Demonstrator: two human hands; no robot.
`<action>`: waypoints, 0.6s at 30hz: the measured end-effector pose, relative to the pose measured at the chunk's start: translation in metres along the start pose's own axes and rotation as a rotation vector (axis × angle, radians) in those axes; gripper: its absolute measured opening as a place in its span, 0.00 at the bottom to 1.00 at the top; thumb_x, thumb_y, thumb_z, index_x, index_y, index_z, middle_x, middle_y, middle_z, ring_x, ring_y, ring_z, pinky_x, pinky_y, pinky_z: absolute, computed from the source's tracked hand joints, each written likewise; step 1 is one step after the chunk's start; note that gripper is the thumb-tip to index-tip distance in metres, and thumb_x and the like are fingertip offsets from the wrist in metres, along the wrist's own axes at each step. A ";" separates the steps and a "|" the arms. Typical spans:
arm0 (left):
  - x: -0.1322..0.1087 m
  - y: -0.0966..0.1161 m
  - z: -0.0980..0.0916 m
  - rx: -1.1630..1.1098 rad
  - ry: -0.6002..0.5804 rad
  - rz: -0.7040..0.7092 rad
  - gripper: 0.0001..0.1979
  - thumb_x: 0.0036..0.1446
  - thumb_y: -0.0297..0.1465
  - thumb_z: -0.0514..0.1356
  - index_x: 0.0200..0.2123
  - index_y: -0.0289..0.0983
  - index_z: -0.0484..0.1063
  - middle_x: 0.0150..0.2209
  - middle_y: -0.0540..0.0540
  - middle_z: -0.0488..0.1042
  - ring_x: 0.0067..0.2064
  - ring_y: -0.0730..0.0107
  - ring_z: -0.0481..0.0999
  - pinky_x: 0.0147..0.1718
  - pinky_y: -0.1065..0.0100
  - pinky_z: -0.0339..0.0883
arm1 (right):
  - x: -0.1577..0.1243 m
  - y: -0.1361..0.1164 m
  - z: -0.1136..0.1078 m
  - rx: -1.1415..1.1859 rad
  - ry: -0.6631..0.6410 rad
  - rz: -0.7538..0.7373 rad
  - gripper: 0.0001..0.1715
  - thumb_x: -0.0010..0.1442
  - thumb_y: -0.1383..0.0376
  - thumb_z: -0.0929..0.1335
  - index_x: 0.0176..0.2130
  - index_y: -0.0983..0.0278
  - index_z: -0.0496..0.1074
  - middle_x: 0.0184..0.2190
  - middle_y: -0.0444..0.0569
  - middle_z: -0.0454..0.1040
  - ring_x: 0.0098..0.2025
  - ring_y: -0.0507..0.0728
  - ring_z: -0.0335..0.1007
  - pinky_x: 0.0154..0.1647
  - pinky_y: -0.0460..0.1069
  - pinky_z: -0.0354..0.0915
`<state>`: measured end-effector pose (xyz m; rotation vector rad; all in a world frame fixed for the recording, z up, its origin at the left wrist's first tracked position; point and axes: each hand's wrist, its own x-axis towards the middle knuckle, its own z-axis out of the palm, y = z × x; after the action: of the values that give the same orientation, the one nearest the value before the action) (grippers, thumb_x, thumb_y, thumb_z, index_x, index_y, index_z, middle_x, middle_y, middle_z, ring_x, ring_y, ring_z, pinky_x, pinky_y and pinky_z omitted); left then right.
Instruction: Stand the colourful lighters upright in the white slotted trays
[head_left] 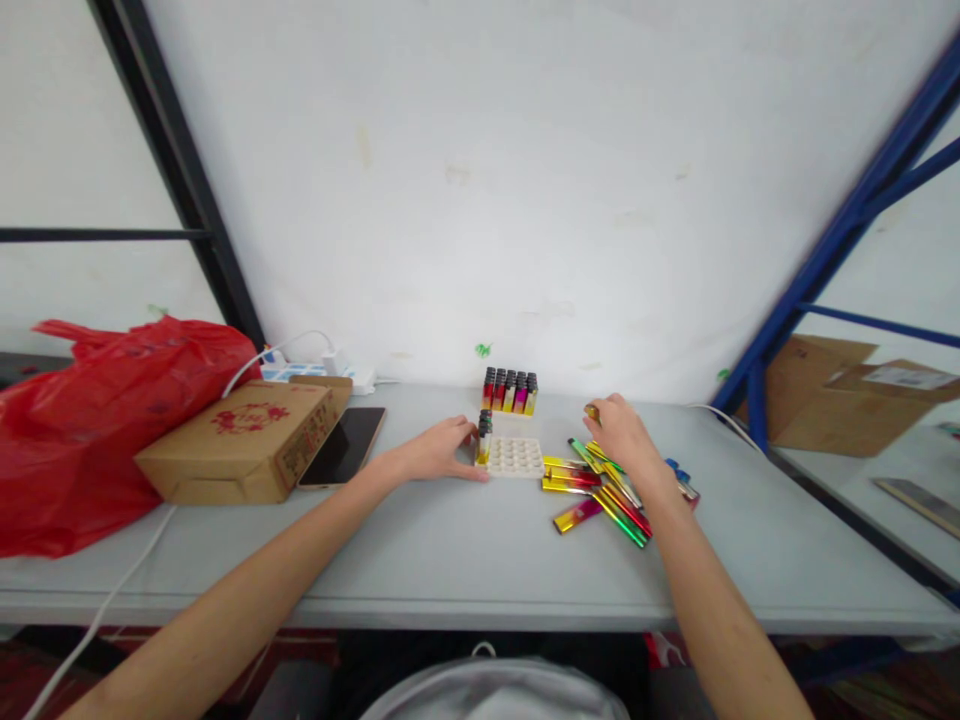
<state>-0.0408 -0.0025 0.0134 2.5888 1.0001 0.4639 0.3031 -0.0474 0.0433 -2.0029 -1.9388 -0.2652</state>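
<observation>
A white tray (517,458) with round holes lies on the grey table, with a couple of lighters (484,436) standing at its left end. My left hand (442,449) rests at the tray's left edge, fingers curled against it beside those lighters. My right hand (622,430) hovers over a pile of colourful lighters (600,492) lying flat to the right of the tray. Its fingers are pinched on one lighter (592,411). A full tray of upright lighters (510,391) stands behind, near the wall.
At the left lie a cardboard box (240,440), a phone (345,445), a red plastic bag (90,420) and a white power strip (330,370) with cable. A blue shelf frame (825,260) and cardboard boxes (840,400) stand at the right.
</observation>
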 end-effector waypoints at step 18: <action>0.000 -0.003 0.003 0.020 0.010 0.039 0.36 0.52 0.59 0.70 0.50 0.35 0.76 0.46 0.39 0.76 0.48 0.48 0.76 0.50 0.55 0.71 | -0.010 -0.079 0.035 1.427 -0.059 -0.068 0.31 0.55 0.45 0.77 0.51 0.58 0.72 0.45 0.49 0.80 0.37 0.58 0.82 0.40 0.53 0.75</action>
<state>-0.0414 -0.0010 0.0098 2.6305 0.9640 0.4797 0.2210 -0.0433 0.0159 -0.9447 -1.4165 0.9154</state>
